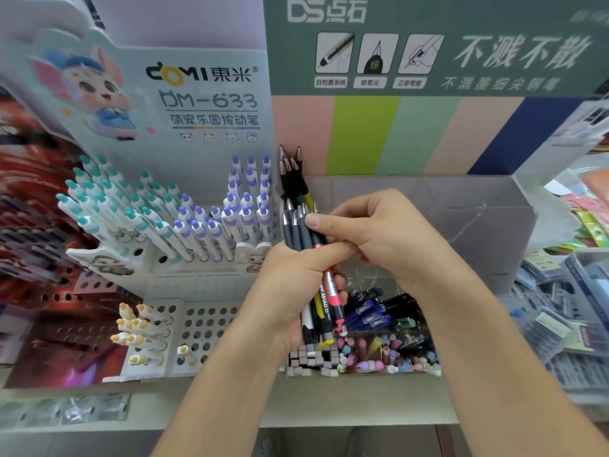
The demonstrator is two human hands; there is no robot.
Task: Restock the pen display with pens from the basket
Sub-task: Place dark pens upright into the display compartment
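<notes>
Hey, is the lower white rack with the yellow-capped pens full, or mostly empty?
Mostly empty. The lower white rack holds only a few yellow-capped pens at its left side; most of its round holes show open.

Green DS header board [428,44] at the shelf's back, pastel colour stripes [395,133] under it. Clear flat packets [66,410] lie along the shelf's front left edge. Red printed packaging [29,199] at the far left, blurred. Clear boxes of stationery [566,311] crowd the right edge.
</notes>
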